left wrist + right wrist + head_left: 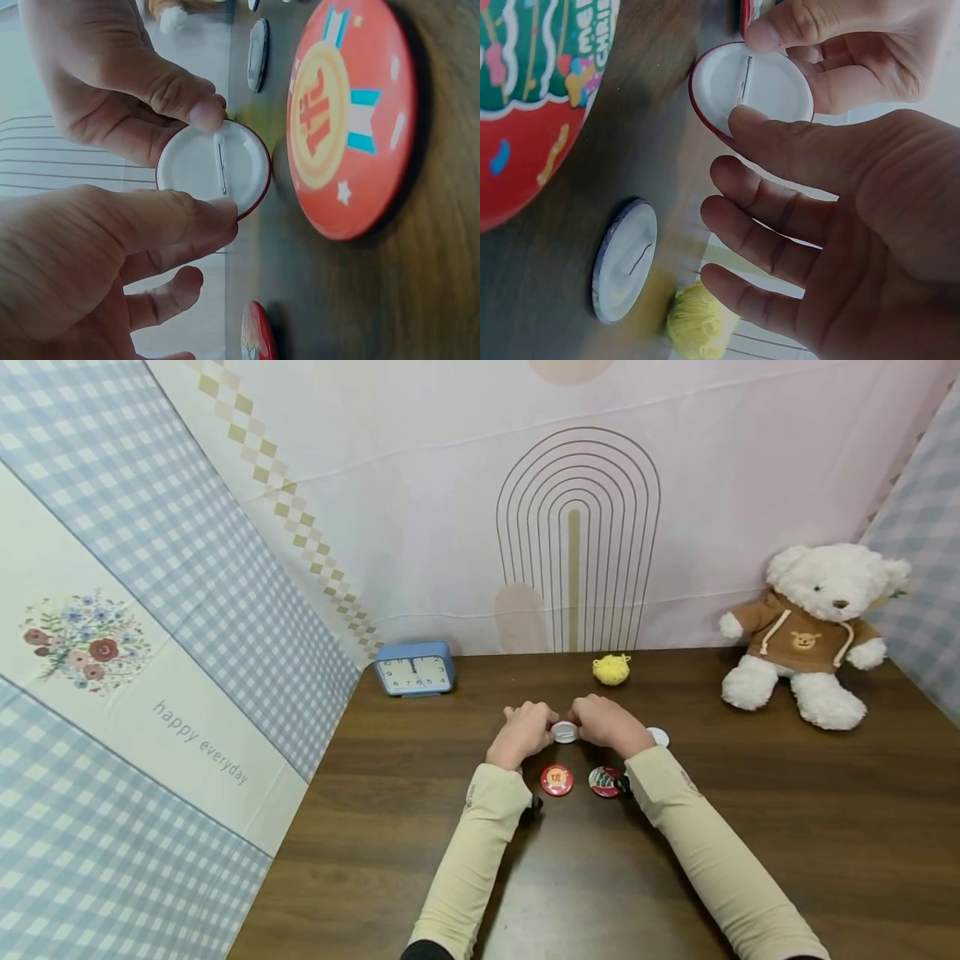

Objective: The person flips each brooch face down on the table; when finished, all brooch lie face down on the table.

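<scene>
Both hands pinch one round pin badge (565,732), raised with its white back and pin (220,161) showing and a thin red rim around it. My left hand (525,732) grips its left edge between thumb and fingers. At the opposite edge, my right hand (609,723) pinches it, the other fingers spread loosely in the right wrist view. On the table nearer me lie a red badge (557,780) with a yellow centre and a green-and-red Christmas badge (602,782). A white-backed badge (626,262) lies beside the right hand. Another red badge (257,334) is mostly hidden behind the left wrist in the head view.
A blue clock (415,669) stands at the back left of the brown table (375,860). Beyond the hands sits a yellow fuzzy ball (611,669). A white teddy bear (806,639) in a brown hoodie sits back right, against the hanging cloth.
</scene>
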`<state>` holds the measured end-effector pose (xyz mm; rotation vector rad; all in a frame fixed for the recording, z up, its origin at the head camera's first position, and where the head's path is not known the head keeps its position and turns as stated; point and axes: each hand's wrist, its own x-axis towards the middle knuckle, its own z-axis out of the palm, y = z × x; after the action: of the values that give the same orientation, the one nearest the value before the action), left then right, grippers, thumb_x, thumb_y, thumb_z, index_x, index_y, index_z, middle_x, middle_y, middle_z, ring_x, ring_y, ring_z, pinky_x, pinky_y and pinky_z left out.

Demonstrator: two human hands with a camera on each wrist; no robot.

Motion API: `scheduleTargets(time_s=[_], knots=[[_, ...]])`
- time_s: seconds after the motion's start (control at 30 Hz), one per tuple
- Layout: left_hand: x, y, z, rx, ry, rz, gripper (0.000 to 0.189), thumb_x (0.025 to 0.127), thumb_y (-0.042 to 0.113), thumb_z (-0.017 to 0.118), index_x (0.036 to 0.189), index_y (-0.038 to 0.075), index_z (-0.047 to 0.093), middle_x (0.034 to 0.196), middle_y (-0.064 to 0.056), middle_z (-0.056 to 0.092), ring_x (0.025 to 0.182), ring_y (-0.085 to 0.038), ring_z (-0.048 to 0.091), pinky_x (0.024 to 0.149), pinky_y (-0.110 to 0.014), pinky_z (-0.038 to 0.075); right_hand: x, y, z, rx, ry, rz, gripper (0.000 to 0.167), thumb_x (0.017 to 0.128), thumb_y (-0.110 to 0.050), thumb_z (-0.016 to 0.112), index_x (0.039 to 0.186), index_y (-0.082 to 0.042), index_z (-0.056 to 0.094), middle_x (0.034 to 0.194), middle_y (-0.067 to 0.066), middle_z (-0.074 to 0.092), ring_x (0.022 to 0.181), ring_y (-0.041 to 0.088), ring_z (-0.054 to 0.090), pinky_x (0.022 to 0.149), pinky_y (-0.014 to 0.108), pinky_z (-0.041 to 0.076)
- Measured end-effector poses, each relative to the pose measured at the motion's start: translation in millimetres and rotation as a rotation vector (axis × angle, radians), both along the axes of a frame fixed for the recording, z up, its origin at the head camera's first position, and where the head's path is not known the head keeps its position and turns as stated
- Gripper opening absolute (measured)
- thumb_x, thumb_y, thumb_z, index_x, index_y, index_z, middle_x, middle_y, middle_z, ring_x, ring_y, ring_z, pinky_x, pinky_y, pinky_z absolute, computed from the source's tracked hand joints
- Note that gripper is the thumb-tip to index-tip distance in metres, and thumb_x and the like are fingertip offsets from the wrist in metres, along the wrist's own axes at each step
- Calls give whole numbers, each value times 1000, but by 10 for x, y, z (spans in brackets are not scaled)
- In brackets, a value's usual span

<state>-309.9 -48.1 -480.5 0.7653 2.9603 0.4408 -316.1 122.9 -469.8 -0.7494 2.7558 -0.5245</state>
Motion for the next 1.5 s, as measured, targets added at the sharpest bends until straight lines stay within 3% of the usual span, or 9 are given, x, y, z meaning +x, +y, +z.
scheduleTargets(time_s=[0.17,0.27,0.4,0.93,1.2,1.5], knots=[[-12,14,-6,-7,9,20,18,88,2,68,75,15,70,73,4,64,79,-18,62,83,-50,35,-15,-7,-8,-2,-18,-2,21,88,6,61,72,-7,65,65,1,52,61,17,45,59,31,38],[-12,19,-15,-5,16,41,9,88,4,69,88,13,71,84,2,69,87,-20,65,87,-52,37,-16,-10,5,0,-45,-8,20,88,6,61,73,-7,64,66,2,51,62,17,45,59,30,37],[0,25,-18,4,14,65,17,88,6,72,103,12,64,96,-1,69,95,-22,65,88,-51,39,-17,-17,25,7,-69,-11,18,89,5,60,75,-6,65,68,2,51,63,18,45,60,31,38],[15,4,-36,63,1,61,21,90,4,70,107,11,61,91,-1,67,92,-21,63,89,-50,38,-97,-18,-58,28,69,-5,8,81,-3,75,82,-7,68,75,3,60,75,25,54,73,49,47],[-3,13,-56,21,-16,84,20,88,7,73,104,13,61,96,-2,65,100,-26,61,92,-54,37,-78,-63,-91,51,109,-33,14,79,-3,76,87,-6,66,85,9,62,89,36,57,77,56,47],[-16,13,-52,-25,-35,88,16,89,12,74,102,13,66,98,-3,62,100,-28,54,90,-52,35,-83,-97,-131,67,139,-48,10,80,0,73,85,-6,68,89,12,62,90,38,54,76,56,46]])
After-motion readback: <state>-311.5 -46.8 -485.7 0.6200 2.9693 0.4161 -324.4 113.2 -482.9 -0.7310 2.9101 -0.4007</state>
